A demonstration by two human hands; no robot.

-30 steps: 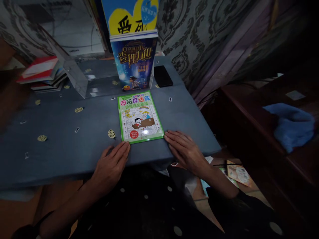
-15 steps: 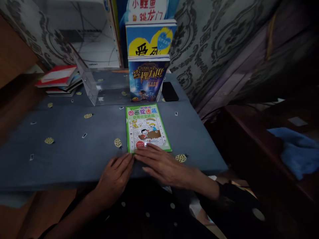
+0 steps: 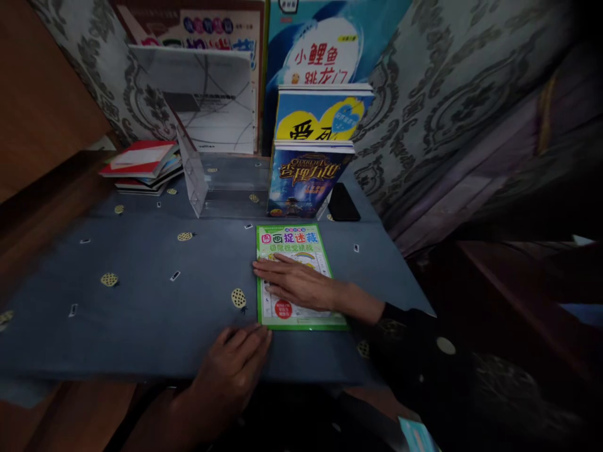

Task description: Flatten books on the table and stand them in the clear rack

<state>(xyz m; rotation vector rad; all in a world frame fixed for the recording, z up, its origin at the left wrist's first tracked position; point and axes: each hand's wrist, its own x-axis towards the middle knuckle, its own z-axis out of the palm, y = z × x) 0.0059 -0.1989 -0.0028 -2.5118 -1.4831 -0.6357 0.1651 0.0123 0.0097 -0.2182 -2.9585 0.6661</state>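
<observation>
A green-bordered children's activity book [image 3: 294, 245] lies flat on the blue-grey tablecloth [image 3: 141, 301]. My right hand [image 3: 296, 282] rests flat across the middle of its cover, fingers stretched out toward the book's left edge. Just below the book's lower left corner, my left hand [image 3: 235, 364] lies palm down on the cloth near the table's front edge, fingers apart and holding nothing.
Several books [image 3: 301, 179] stand upright in a clear acrylic holder [image 3: 211, 182] at the back. A black phone [image 3: 343, 202] lies beside them. A stack of books [image 3: 141, 164] sits at the back left. Patterned wallpaper rises behind; dark furniture stands to the right.
My right hand slid from the table's front edge up onto the book's cover. The left hand stayed near the lower left corner. The view tilted upward.
</observation>
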